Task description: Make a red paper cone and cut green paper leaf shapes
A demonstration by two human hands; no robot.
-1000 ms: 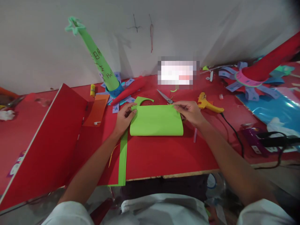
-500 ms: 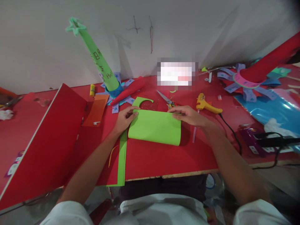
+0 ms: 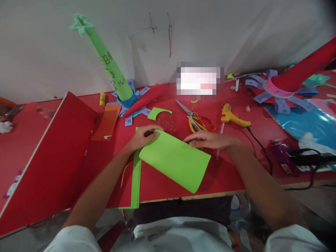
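Note:
A bright green sheet of paper, curled over on itself, lies slanted in front of me with its right end lower. My left hand pinches its upper left corner, thumb on top and fingers behind. My right hand is at the upper edge, fingers stretched out and touching or very near the paper; its thumb does not press on the sheet's face. Just beyond that hand lie scissors with red and yellow handles. A curved green paper offcut sits past the left hand.
Green strips lie beside the sheet. A decorated green cone stands at the back left, near a glue stick. A yellow glue gun with a black cord is on the right. A red board stands tilted at left.
The green sheet has turned clockwise, its right end swinging down towards me. My right hand has shifted left and nearer along its edge, uncovering the scissors' handles. My left hand keeps its pinch.

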